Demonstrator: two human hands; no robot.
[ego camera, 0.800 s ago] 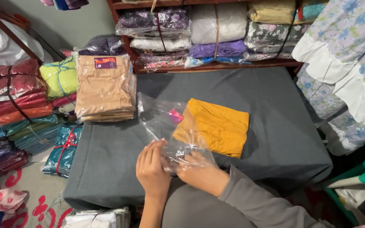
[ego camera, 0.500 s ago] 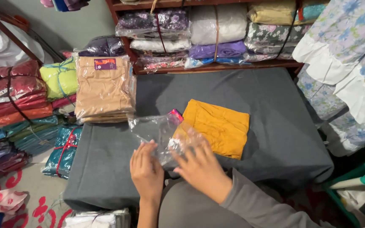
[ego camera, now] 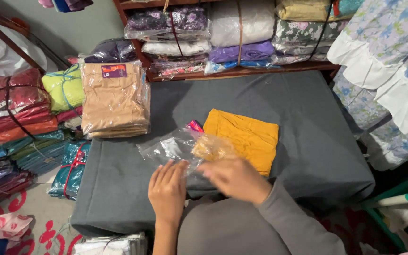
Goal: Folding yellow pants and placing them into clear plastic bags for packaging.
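the clear plastic bag (ego camera: 175, 147) lies flat on the grey cloth-covered worktop (ego camera: 308, 108), just ahead of both hands, stretching left to right. its right end overlaps the near left corner of the folded mustard-yellow garment (ego camera: 244, 138), so some yellow shows through the film there. a small pink tag (ego camera: 195, 126) sits at the bag's far edge, touching the garment's left side.

the left hand (ego camera: 167, 191) rests palm down with fingers spread loosely, its fingertips on the near left part of the bag; it holds nothing. the right hand (ego camera: 236, 178) is just beside it, reaching leftward, its fingers at the near edge of the bag where it meets the garment. that hand is blurred, so whether it pinches the film or only presses it i cannot tell.

the garment lies up and to the right of both hands, its long side tilted slightly, the far right corner furthest away. the right hand is the nearer to it, almost touching its near edge; the left hand is apart from it, with the bag between.

at the worktop's far left corner stands a stack of tan garments in clear wrapping (ego camera: 115, 101). beyond it on the floor are tied bundles of red, green and teal cloth (ego camera: 22, 106). a wooden shelf (ego camera: 242, 71) of bagged fabrics runs along the back.
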